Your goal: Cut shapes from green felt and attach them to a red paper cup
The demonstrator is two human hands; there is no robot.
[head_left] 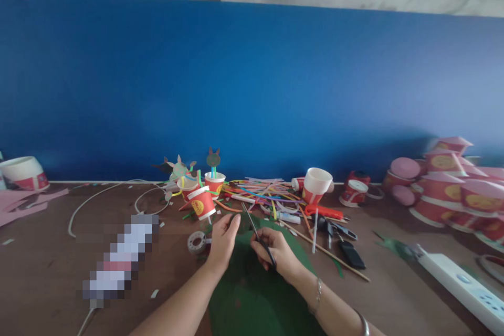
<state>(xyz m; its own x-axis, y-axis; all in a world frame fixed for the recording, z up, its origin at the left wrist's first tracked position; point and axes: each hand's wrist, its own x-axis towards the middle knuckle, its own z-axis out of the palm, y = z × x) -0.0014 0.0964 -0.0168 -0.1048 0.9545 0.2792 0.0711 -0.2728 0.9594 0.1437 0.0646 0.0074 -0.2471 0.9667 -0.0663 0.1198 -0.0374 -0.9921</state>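
My right hand (275, 254) grips a pair of black-handled scissors (256, 232), whose blades point up and away from me and look slightly parted. Close by on the left, the fingers of my left hand (222, 241) are pinched on a small piece of dark paper (235, 217), mostly hidden by the thumb. Both hands are above a large dark green sheet of paper (252, 299) lying on the table. A roll of clear tape (196, 242) sits beside my left hand.
Red and white paper cups (200, 203) stand at the back, one holding a cat-head cutout (213, 159). Colourful pipe cleaners (260, 189) are heaped centrally. Keys (350, 253), a wooden stick (334, 257) and a power strip (460, 283) lie right, below stacked cups (437, 210).
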